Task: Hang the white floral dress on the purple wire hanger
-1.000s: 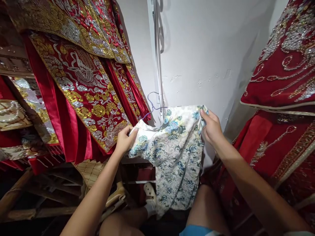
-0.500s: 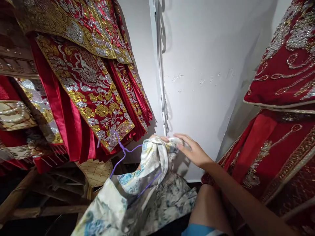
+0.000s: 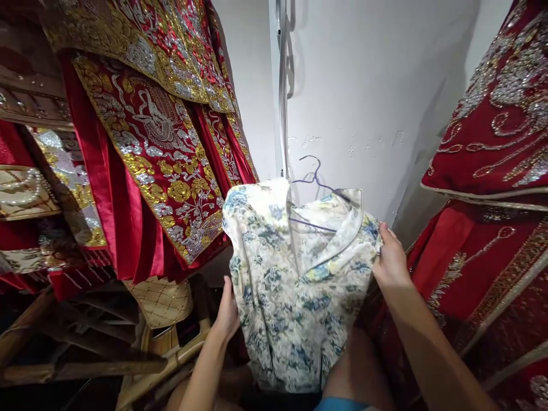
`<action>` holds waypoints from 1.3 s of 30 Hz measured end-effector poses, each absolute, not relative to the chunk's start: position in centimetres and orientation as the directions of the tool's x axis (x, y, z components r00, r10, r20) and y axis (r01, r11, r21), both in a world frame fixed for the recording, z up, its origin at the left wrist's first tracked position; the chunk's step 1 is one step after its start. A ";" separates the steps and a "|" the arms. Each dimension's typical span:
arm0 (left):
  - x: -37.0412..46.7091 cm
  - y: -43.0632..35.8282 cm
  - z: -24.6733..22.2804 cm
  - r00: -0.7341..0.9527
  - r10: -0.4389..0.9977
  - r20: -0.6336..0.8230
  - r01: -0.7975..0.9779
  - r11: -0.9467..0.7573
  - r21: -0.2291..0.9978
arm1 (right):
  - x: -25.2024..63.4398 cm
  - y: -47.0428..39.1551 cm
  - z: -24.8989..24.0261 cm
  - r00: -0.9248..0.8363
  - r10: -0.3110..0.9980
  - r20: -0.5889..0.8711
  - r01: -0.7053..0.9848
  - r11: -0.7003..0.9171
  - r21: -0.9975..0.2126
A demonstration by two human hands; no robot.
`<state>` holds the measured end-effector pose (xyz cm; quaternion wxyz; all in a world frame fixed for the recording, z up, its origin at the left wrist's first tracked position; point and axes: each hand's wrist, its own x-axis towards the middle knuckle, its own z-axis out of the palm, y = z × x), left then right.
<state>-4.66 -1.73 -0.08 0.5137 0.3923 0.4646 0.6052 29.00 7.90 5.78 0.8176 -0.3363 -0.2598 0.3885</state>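
Observation:
A white V-neck garment with a blue, green and yellow floral print (image 3: 282,291) is spread upright in front of me, its neckline towards the wall. A thin purple hanger (image 3: 315,181) sits inside its shoulders, and the hook sticks up above the neck opening. My right hand (image 3: 390,256) pinches the garment's right shoulder edge, thumb in front. My left hand (image 3: 228,313) grips the left side edge lower down; its thumb shows and its other fingers are hidden behind the cloth.
Red robes with gold and silver embroidery (image 3: 171,171) hang on the left. Beaded red garments (image 3: 492,148) hang on the right. A metal rail (image 3: 282,103) runs down the white wall (image 3: 351,74). Bamboo-like poles (image 3: 85,368) and a quilted gold piece (image 3: 165,302) are at lower left.
The bunched garment has been opened out and turned upright. The hanger, earlier lying to the left, is now inside the shoulders with its hook up. My hands have moved apart to its two sides.

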 end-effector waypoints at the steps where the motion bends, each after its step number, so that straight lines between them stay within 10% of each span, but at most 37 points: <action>1: -4.8 -1.8 -1.1 -0.172 0.984 -0.045 -0.286 -0.006 0.958 | 28.5 8.3 6.1 0.556 0.813 0.175 -0.449 0.471 -0.760; 15: -0.4 -4.1 -10.2 -0.326 0.923 -0.206 -0.231 0.133 0.964 | 22.3 -1.1 -4.9 0.744 0.650 0.155 -0.159 0.398 -0.903; 18: 1.1 -5.2 -9.9 -0.329 0.913 -0.240 -0.238 0.166 0.957 | 19.4 -3.1 -7.1 0.289 0.954 0.082 -0.213 0.147 -0.966; 21: 2.2 -6.2 -9.2 -0.249 0.945 -0.214 -0.290 0.138 0.947 | 16.7 -3.3 -7.0 -0.290 0.957 0.002 -0.107 -0.030 -0.994; 29: 1.4 -7.1 -8.1 -0.226 0.943 -0.246 -0.368 0.151 0.917 | 15.3 -3.7 -5.9 -0.227 0.974 0.027 -0.105 0.003 -0.994; 34: 2.0 -7.4 -9.7 -0.704 0.680 0.203 0.166 -0.121 0.979 | 16.6 -3.7 -5.4 -0.186 0.982 0.027 -0.051 0.018 -0.999; 39: 4.3 -6.8 -10.3 -0.365 0.806 0.467 0.508 -0.248 0.825 | 16.3 -4.0 -5.2 -0.282 0.959 -0.003 -0.060 -0.021 -0.998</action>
